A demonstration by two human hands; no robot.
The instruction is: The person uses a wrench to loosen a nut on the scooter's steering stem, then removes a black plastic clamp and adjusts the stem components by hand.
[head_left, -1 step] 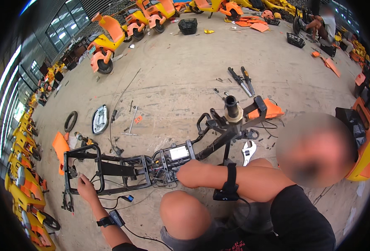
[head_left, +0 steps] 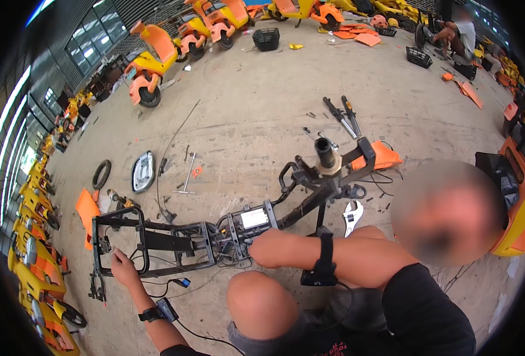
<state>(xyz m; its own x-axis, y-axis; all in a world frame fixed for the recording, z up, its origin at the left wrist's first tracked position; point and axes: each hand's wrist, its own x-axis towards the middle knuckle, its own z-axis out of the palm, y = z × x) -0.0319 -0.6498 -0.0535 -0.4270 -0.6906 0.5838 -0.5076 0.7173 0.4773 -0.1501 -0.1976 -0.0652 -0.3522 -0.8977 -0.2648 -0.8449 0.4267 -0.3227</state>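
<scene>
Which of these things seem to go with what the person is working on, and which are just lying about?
Likely in use:
black scooter frame, between both hands
left hand, at its left end
right hand, by its middle
adjustable wrench, perhaps, lying close by

Apparently just about:
loose tyre
orange panel
black basket
parked yellow scooter

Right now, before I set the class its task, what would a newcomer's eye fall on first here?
Probably the bare black vehicle frame stretching across the centre, with the person's left hand at its left end and right hand by its middle. Next, the yellow-and-orange scooters along the top and left edge, and the silver adjustable wrench below the frame's right end.
</scene>
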